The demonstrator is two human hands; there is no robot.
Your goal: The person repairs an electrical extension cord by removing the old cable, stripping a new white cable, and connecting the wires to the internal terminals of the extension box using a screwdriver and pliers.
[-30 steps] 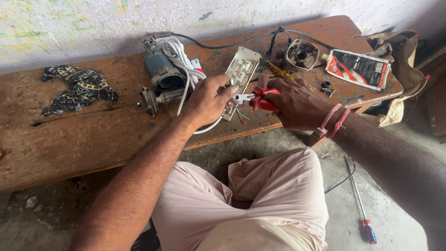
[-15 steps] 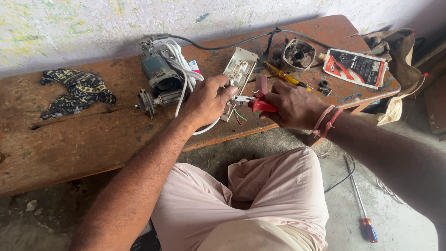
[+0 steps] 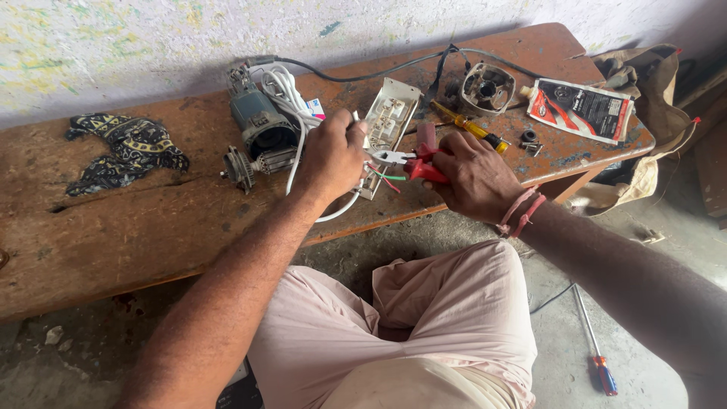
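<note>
My right hand (image 3: 475, 176) grips red-handled pliers (image 3: 413, 161), their jaws pointing left at thin red and green wire ends (image 3: 388, 179). My left hand (image 3: 330, 156) pinches the white cable (image 3: 297, 136) and its wires right beside the plier jaws. Just behind the hands lies a cream switch board (image 3: 390, 121), tilted on the brown wooden bench (image 3: 113, 227). A motor body (image 3: 261, 129) with the white cable coiled on it sits left of my left hand.
A yellow-handled screwdriver (image 3: 469, 127), a round metal housing (image 3: 488, 87) with a black cord, a flat tube of paste (image 3: 579, 110) and small nuts lie at the right. A patterned cloth (image 3: 125, 148) is far left. Another screwdriver (image 3: 594, 344) lies on the floor.
Both hands stay together at the wires with only slight shifts. The view has drifted a little, with the bench sitting higher in frame.
</note>
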